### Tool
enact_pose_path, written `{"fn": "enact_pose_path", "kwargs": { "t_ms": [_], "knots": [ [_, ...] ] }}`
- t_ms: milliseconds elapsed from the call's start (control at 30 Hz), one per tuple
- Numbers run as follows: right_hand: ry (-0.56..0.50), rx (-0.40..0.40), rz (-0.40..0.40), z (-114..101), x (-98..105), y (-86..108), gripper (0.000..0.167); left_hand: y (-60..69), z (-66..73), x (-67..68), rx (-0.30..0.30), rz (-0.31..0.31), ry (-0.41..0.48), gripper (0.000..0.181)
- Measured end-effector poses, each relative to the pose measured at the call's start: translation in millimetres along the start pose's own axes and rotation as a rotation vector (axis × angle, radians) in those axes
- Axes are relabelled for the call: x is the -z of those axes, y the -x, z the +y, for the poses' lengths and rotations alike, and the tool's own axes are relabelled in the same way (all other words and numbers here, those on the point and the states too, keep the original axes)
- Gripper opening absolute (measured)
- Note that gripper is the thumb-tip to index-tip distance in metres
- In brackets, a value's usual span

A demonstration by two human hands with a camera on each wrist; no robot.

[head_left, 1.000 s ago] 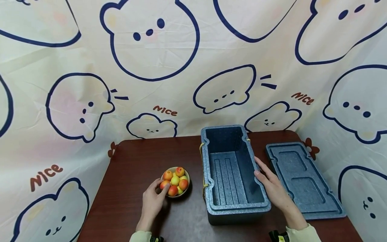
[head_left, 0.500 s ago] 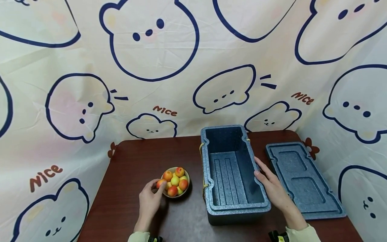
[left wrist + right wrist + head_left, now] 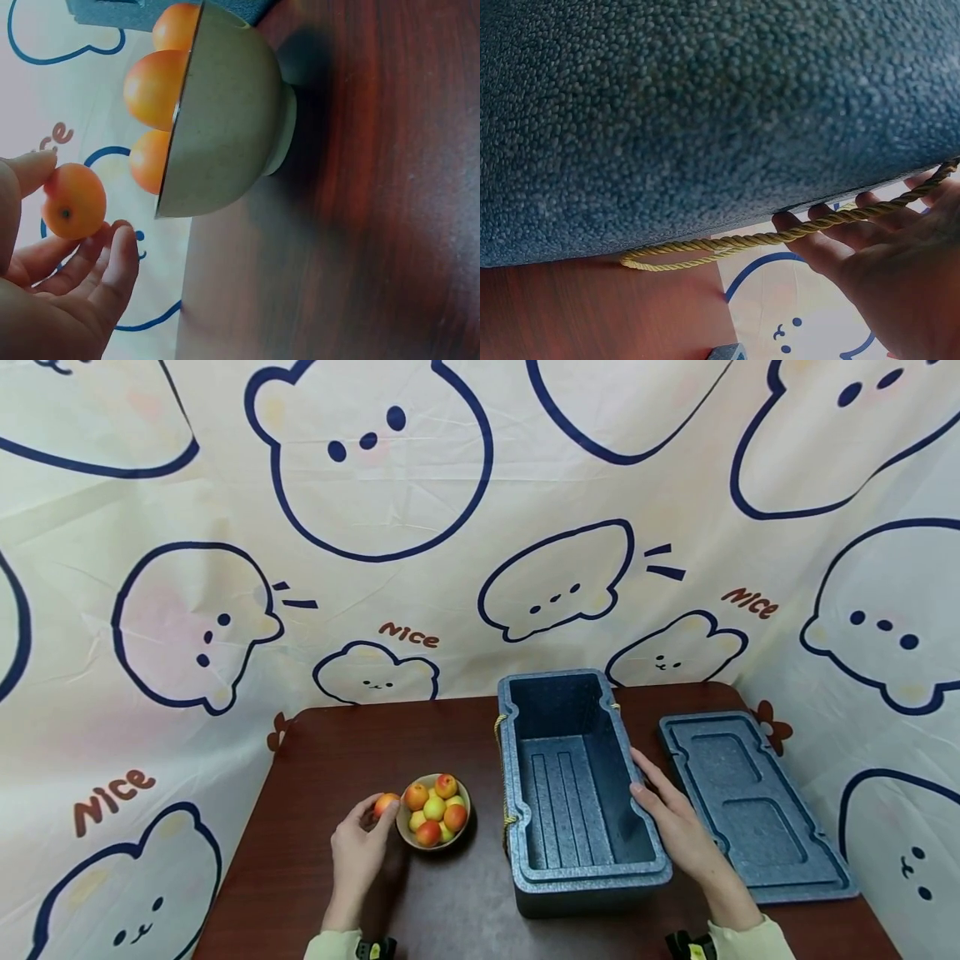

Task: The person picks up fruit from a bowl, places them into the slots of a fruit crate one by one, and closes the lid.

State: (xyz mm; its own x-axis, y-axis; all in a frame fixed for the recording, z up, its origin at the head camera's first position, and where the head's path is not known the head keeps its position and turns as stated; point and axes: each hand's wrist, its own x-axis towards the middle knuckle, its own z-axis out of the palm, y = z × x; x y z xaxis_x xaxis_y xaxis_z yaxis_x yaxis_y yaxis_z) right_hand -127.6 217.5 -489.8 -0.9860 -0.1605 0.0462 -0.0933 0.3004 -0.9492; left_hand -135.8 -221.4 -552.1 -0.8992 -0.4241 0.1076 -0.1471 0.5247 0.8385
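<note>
My left hand (image 3: 358, 843) pinches a small orange-red apple (image 3: 75, 201) between thumb and fingertips, just left of a round bowl (image 3: 232, 120). Clear of the rim, the apple shows a dark spot toward the left wrist camera. More red and yellow apples (image 3: 434, 808) are heaped in the bowl. To the right stands an uncovered blue speckled foam box (image 3: 592, 877) with a ribbed floor. My right hand (image 3: 678, 822) rests at its right rim, the thumb on the edge. In the right wrist view, its fairly straight fingers (image 3: 817, 251) touch the outer wall beside a yellow rope (image 3: 757, 239).
The box's blue lid (image 3: 765, 810) lies flat on the brown table (image 3: 337, 752), right of the box. A cloth printed with cartoon animals (image 3: 375, 510) hangs behind and at both sides.
My left hand has drawn one apple out of the bowl toward the left. The right hand, box and lid have stayed in place.
</note>
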Motion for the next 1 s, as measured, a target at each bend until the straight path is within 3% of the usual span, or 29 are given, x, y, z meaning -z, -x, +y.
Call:
{"fn": "enact_pose_path", "kwargs": {
  "t_ms": [333, 533, 733, 1000],
  "knots": [
    [-0.007, 0.002, -0.001, 0.3, -0.5, -0.2, 0.055, -3.5, 9.7, 5.5, 0.078, -0.056, 0.152, 0.041],
    [-0.013, 0.003, -0.001, -0.3, -0.9, 0.2, 0.055, -5.3, 14.2, 8.5, 0.079, -0.096, 0.227, 0.040],
    [-0.027, 0.000, -0.002, -0.8, -0.9, 0.4, 0.055, -7.6, 20.1, 12.3, 0.133, -0.167, 0.331, 0.043],
    [-0.024, 0.005, -0.001, -0.1, -1.3, -0.2, 0.055, -13.0, 32.5, 19.0, 0.144, -0.222, 0.366, 0.048]
  ]
}}
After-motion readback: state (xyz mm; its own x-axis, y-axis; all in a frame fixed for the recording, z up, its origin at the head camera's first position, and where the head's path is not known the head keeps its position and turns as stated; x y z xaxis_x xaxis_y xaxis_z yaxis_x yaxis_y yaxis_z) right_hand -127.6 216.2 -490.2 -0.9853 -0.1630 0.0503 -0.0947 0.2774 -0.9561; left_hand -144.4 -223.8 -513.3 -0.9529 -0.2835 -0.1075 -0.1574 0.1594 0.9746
